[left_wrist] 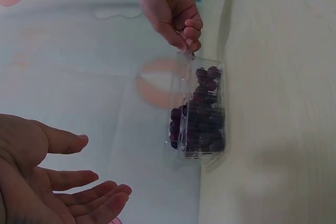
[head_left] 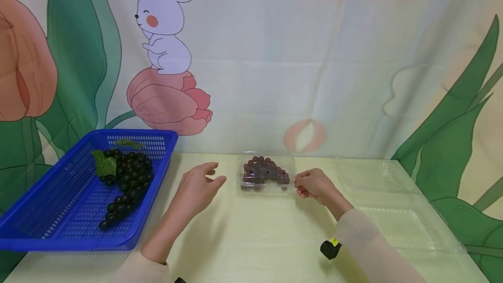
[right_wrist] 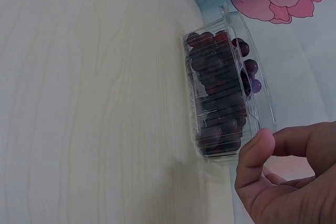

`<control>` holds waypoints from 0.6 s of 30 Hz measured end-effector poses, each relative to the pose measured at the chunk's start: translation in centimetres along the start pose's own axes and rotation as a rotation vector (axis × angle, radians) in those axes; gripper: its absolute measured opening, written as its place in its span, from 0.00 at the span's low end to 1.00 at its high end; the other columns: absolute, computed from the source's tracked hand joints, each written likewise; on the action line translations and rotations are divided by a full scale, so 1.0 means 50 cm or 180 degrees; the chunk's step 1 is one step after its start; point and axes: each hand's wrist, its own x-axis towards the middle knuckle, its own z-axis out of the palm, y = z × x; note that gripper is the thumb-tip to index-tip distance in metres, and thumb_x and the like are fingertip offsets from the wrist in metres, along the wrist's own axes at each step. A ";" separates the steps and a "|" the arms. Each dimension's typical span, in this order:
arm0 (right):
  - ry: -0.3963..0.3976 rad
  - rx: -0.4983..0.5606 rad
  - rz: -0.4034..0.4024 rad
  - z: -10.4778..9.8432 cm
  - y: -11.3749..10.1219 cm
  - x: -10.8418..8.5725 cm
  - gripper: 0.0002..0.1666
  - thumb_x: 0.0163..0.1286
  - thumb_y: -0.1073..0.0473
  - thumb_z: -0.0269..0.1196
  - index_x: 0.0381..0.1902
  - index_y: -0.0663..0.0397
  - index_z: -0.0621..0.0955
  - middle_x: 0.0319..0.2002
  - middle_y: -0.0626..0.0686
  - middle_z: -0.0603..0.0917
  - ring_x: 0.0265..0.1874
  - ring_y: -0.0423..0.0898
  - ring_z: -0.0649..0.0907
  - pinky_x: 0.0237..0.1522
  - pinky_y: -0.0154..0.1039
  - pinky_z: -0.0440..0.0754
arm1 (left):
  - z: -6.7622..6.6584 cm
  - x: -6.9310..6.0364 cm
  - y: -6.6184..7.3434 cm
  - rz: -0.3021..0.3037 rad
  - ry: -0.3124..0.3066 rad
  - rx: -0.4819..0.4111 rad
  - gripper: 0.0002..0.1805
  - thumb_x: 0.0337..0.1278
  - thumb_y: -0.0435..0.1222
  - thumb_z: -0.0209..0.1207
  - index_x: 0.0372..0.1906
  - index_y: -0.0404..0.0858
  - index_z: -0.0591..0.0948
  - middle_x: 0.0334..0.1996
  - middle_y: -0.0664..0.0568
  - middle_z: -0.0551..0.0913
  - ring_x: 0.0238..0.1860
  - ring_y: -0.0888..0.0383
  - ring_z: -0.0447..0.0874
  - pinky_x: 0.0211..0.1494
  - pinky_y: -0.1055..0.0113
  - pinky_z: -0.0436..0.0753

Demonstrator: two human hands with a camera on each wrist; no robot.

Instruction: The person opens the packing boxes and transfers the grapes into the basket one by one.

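A clear plastic clamshell box (head_left: pixel 265 189) with dark red grapes (head_left: pixel 264 170) inside stands on the table near the wall cloth. Its lid lies over the grapes. At the box's right end, my right hand (head_left: pixel 314 184) pinches the rim between thumb and forefinger, as the right wrist view shows on the box (right_wrist: pixel 218 93). My left hand (head_left: pixel 200 187) is held in the air left of the box, apart from it. Its fingers are spread and relaxed with nothing in them, also seen in the left wrist view, where the left hand (left_wrist: pixel 58 177) faces the box (left_wrist: pixel 205 124).
On the left stands a blue plastic basket (head_left: pixel 67 213) holding a bunch of black grapes (head_left: pixel 133 178) with green leaves. An opened clear plastic container (head_left: pixel 393 204) lies on the right side of the table. Behind hangs a printed cloth (head_left: pixel 251 77).
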 end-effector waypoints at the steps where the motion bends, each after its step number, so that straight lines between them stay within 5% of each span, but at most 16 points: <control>1: 0.0005 0.0005 0.0002 0.000 0.000 0.000 0.19 0.77 0.69 0.57 0.61 0.77 0.75 0.35 0.61 0.83 0.22 0.42 0.78 0.26 0.32 0.80 | 0.004 0.004 -0.003 -0.0011 -0.0016 -0.0029 0.26 0.71 0.40 0.61 0.69 0.32 0.77 0.58 0.36 0.83 0.55 0.42 0.85 0.54 0.46 0.82; 9: 0.0018 0.0003 0.0009 -0.001 0.000 0.000 0.20 0.77 0.69 0.57 0.61 0.77 0.75 0.35 0.61 0.83 0.21 0.42 0.78 0.25 0.32 0.80 | 0.028 0.045 -0.033 -0.0109 -0.0081 -0.0155 0.26 0.72 0.40 0.60 0.68 0.31 0.77 0.55 0.37 0.85 0.61 0.37 0.79 0.59 0.43 0.78; 18: -0.0010 -0.0028 -0.0033 0.000 -0.002 -0.003 0.20 0.77 0.69 0.57 0.61 0.78 0.75 0.33 0.59 0.83 0.21 0.41 0.78 0.25 0.32 0.79 | 0.054 0.092 -0.061 -0.0419 -0.0305 -0.0555 0.25 0.73 0.38 0.59 0.66 0.27 0.77 0.53 0.34 0.85 0.50 0.42 0.87 0.52 0.51 0.85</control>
